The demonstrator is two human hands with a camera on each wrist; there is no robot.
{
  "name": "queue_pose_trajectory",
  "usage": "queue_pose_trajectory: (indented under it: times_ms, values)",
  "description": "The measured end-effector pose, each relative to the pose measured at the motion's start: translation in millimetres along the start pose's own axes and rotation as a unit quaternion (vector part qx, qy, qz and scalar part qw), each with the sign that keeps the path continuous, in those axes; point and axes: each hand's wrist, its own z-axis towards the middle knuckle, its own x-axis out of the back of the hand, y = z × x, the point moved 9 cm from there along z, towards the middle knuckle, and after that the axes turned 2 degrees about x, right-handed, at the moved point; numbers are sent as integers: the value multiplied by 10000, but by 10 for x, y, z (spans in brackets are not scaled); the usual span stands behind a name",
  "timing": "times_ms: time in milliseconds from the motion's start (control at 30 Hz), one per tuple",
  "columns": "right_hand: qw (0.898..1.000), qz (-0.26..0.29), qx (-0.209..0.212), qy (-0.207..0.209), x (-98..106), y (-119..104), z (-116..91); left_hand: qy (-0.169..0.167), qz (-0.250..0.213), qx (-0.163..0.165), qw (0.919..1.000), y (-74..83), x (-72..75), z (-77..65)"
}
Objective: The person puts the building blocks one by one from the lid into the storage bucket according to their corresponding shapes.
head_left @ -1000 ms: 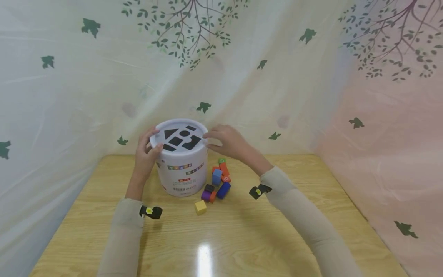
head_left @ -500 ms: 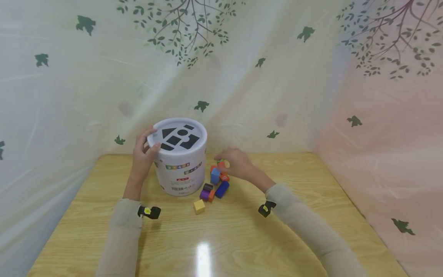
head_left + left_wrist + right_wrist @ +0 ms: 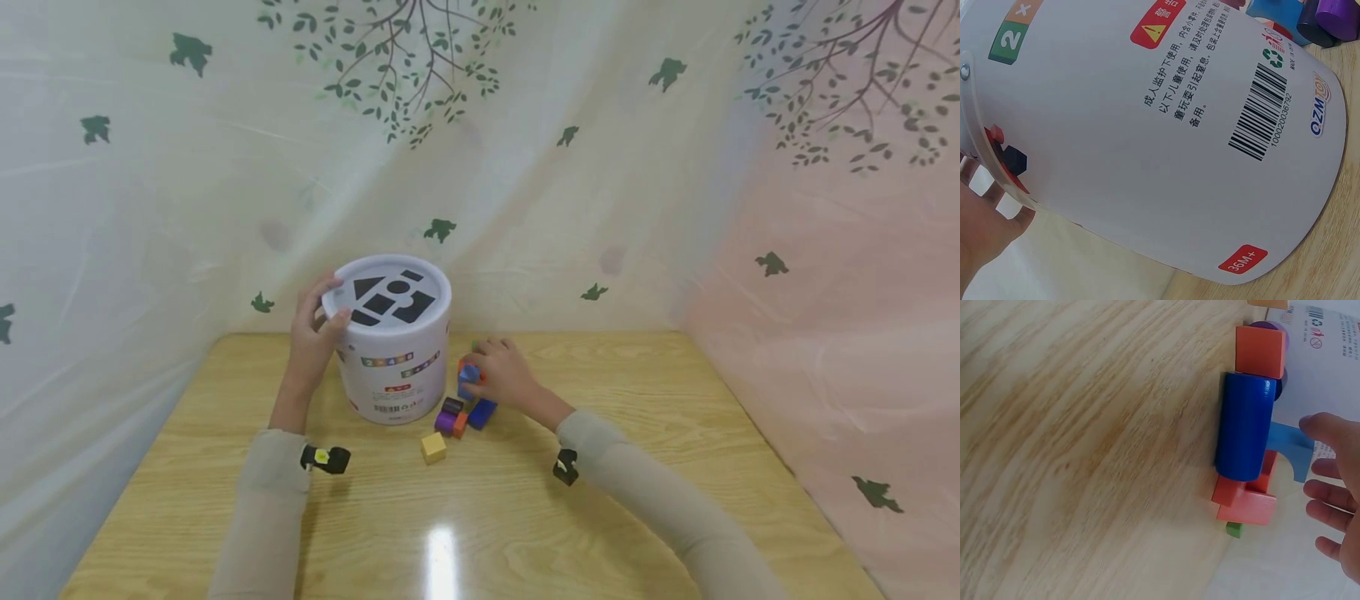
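My left hand grips the upper side of a white toy bucket, its thumb on the rim of the shape-sorter lid. In the left wrist view, the bucket's printed wall fills most of the picture. To the right of the bucket, my right hand pinches a light blue block with a curved cut-out between thumb and fingers. Against that block lies a dark blue cylinder. Red-orange blocks and a green piece sit just beyond, mostly hidden by my hand in the head view.
In front of the cylinder are a purple cylinder, a black piece and an orange block. A yellow cube lies nearest me on the wooden table. A leaf-patterned curtain hangs behind.
My right hand has come down from the lid's right edge to the block pile and taken hold of the light blue block. The left hand stays on the bucket's rim.
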Motion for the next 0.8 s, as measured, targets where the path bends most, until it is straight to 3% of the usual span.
queue_pose_trajectory:
  times_ms: [467,633,800]
  values:
    - [9984,-315,-165,-448,-128,17,25,-34,-34,-16,10000,11,5,-1]
    - [9982,-209,-119,-553,-123,0,33,-19,-47,1,10000,-128,23,53]
    - [9961,-433,-9,-768,-98,-19,37,12,-24,-77,10000,-299,49,116]
